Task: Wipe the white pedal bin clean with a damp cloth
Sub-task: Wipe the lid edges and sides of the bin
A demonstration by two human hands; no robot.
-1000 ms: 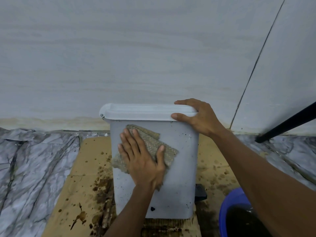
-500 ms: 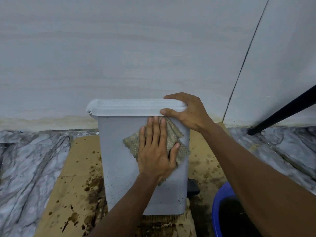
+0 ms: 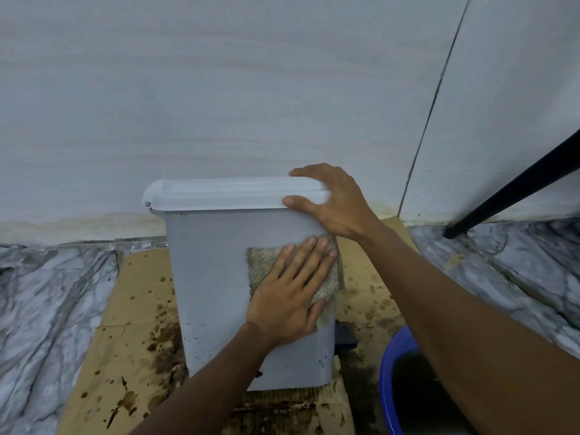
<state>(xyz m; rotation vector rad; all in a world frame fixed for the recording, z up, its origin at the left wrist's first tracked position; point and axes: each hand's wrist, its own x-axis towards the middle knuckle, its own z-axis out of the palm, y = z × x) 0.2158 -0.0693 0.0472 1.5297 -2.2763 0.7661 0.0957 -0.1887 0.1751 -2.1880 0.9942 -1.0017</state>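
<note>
Two containers: lidded bin [image 3: 213,277], bucket [image 3: 387,372] of dark liquid [image 3: 416,398].

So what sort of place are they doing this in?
Probably an indoor floor corner, perhaps at home: a marble-patterned floor meets a pale wall, stained cardboard lies under the white pedal bin, and a blue bucket of dark water stands beside it.

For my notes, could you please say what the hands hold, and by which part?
The right hand grips the pedal bin by the right end of its lid; the left hand only presses the cloth flat.
</note>
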